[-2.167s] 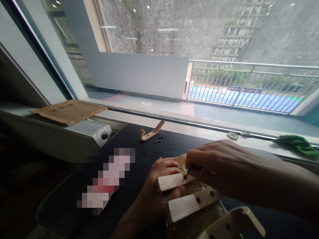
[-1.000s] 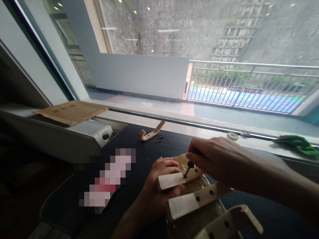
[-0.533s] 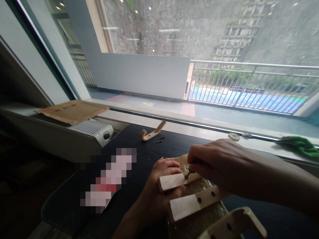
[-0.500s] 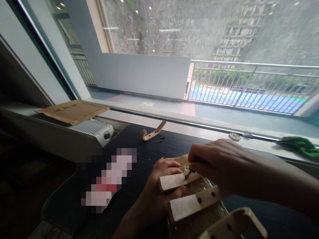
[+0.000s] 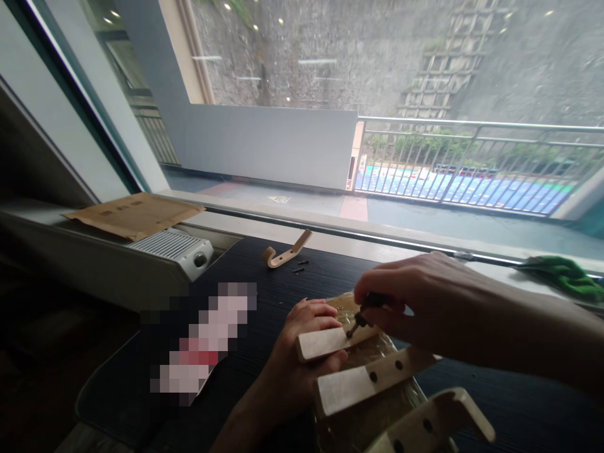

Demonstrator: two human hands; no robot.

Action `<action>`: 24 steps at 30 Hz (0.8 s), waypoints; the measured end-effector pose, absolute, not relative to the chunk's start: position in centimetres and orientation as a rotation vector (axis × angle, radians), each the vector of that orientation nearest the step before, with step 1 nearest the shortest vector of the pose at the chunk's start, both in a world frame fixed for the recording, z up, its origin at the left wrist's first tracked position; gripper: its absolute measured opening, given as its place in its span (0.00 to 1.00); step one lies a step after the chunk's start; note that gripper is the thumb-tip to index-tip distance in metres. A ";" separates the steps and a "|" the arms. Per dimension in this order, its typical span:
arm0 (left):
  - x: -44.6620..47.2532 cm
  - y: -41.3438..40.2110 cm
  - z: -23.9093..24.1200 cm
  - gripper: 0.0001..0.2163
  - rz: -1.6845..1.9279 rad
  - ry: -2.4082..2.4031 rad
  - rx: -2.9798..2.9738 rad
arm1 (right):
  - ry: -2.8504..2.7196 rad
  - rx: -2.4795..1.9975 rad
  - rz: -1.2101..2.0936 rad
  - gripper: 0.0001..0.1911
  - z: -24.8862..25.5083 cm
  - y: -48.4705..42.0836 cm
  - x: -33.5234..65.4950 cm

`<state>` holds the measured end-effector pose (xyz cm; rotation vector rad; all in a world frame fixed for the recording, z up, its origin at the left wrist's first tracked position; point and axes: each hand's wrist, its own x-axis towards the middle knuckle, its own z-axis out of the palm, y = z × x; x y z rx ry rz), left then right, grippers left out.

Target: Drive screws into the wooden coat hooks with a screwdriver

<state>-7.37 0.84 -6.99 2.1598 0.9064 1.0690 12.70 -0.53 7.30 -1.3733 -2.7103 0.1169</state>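
Head view: four wooden hooks, counted near to far. At the table's near edge, the third hook [image 5: 436,420] lies low right, two holes showing. The second hook [image 5: 368,380] is just beyond it, also with two holes. Both rest on one crinkled plastic bag [image 5: 361,425].

Next is the held hook [image 5: 325,341], over the bag's far end. The left hand [image 5: 302,355] is wrapped around it from the left, fingers curled over the top and thumb under. The right hand [image 5: 425,302] comes in from the right, fingertips pinched together on one short dark driver [image 5: 370,303]. The driver tilts down, and at its tip a small screw [image 5: 352,329] meets the hook's flat arm. The hands are close together and nearly touch above the hook.

The dark, ribbed table [image 5: 274,296] has open room left of the hands, apart from one blurred-out patch [image 5: 207,343]. The middle strip toward the far edge is also bare.

The far hook [image 5: 287,251] lies alone near the table's far edge, well apart from the hands. Two loose screws [image 5: 300,265] lie just beside it.

Off the far-left corner is one white heater [image 5: 172,248], with one cardboard sheet [image 5: 134,214] on the ledge behind it. A pale sill [image 5: 330,229] runs along the far edge, with one green cloth [image 5: 561,274] at its right end. Past it is a big window, then a metal railing [image 5: 472,157] and a grey wall outside.
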 end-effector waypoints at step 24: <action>-7.2 0.8 -7.0 0.11 1.217 0.793 2.110 | -2.629 -1.541 -0.084 0.13 6.2 0.0 12.6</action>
